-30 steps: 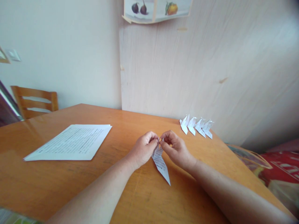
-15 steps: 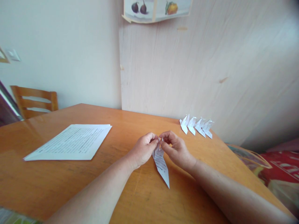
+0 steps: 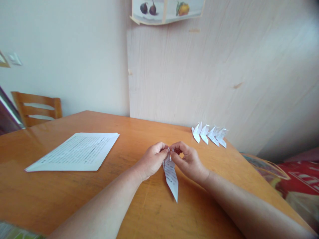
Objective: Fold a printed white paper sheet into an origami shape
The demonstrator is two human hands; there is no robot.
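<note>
Between both hands is a folded paper figure (image 3: 171,179), white with printed text, one long pointed flap hanging toward me. My left hand (image 3: 156,159) pinches its upper end between thumb and forefinger. Close against it, my right hand (image 3: 188,161) is closed too, thumb and forefinger at the tip on the other side. The fingers hide part of the folds at the top. Farther back on the right, several finished-looking folded paper figures (image 3: 209,135) stand in a row, with pointed wings of similar paper.
A stack of printed sheets (image 3: 74,151) lies on the left of the wooden table (image 3: 119,205). Behind the table are a wooden chair (image 3: 41,99) and a wall with a fruit picture (image 3: 166,11). Red packaging (image 3: 302,176) sits beyond the right edge.
The paper's long flap has swung slightly to the left, its tip a little nearer me. Both hands keep almost the same place, the fingertips shifting slightly at the top.
</note>
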